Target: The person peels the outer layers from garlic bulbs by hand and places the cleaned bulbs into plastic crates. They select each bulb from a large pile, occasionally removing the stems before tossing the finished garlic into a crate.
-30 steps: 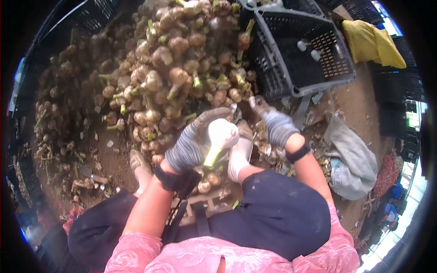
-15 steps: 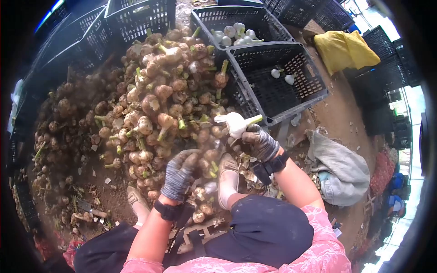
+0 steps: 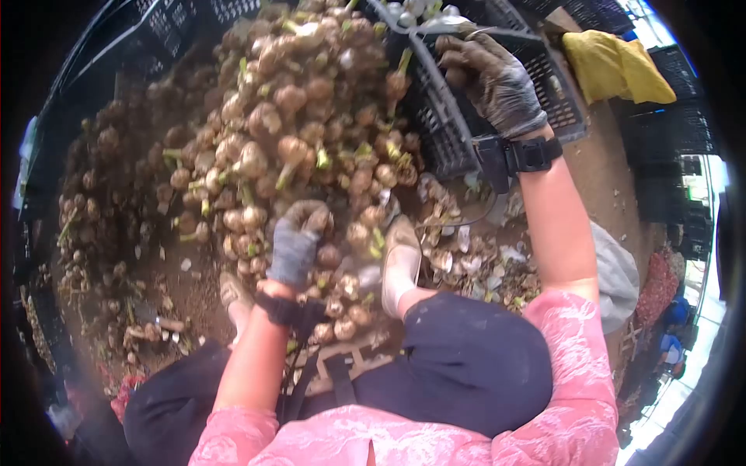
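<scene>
One gloved right hand is over the near black crate, fingers bent beside a blurred white item; cannot tell whether grip is clamped on it. Left hand curls at the unpeeled garlic heap; contents hidden. White bulbs lie in the far crate.

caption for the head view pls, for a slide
Gloved right hand over black crates, left hand near a heap of garlic bulbs.

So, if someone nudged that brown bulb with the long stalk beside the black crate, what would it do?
The brown bulb would probably roll, being rounded, though its long stalk might make it swing round. The heap looks loosely piled, so it could shift too.
</scene>
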Demonstrator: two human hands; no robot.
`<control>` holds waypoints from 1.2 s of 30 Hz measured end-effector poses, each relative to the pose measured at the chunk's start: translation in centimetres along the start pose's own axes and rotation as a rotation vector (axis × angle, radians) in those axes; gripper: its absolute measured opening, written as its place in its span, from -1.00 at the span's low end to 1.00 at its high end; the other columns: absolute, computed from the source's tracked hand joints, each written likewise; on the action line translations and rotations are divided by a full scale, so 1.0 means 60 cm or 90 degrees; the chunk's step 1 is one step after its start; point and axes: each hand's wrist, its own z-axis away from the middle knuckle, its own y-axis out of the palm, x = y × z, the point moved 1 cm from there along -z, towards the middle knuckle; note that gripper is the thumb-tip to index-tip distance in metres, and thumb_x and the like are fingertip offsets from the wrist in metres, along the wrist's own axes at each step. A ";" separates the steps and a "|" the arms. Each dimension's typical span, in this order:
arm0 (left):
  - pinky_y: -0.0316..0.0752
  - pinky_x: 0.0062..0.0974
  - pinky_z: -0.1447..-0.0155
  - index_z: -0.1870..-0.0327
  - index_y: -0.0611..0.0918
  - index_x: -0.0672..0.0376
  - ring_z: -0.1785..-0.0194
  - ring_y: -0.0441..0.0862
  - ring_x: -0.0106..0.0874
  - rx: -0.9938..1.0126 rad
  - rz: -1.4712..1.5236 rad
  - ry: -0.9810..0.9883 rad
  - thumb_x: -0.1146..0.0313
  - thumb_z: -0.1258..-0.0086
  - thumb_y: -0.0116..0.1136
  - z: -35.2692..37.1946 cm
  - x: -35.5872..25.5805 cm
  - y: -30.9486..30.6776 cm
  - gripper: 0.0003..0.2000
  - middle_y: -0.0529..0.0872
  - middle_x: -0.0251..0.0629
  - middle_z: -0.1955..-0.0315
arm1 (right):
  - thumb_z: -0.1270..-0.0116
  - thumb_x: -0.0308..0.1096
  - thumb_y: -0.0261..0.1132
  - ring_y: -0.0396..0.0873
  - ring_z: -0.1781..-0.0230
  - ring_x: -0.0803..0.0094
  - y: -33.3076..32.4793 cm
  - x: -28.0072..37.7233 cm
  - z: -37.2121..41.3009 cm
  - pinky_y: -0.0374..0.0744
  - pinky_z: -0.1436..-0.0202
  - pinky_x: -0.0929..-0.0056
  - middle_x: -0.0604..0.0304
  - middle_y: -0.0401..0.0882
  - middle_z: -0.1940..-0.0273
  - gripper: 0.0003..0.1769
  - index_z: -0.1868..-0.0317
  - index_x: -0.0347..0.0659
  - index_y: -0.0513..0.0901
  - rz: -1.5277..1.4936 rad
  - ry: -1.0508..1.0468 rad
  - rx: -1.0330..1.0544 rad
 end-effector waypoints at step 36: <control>0.46 -0.58 0.24 0.25 0.58 0.28 0.37 0.53 -0.56 0.014 -0.278 0.296 0.38 -0.25 0.14 0.037 -0.008 0.065 -0.84 0.62 -0.29 0.47 | -0.16 0.34 0.06 0.44 -0.04 0.36 0.145 -0.261 0.217 0.47 -0.08 0.22 0.24 0.41 -0.06 -0.22 -0.26 0.03 0.25 -0.348 0.575 0.260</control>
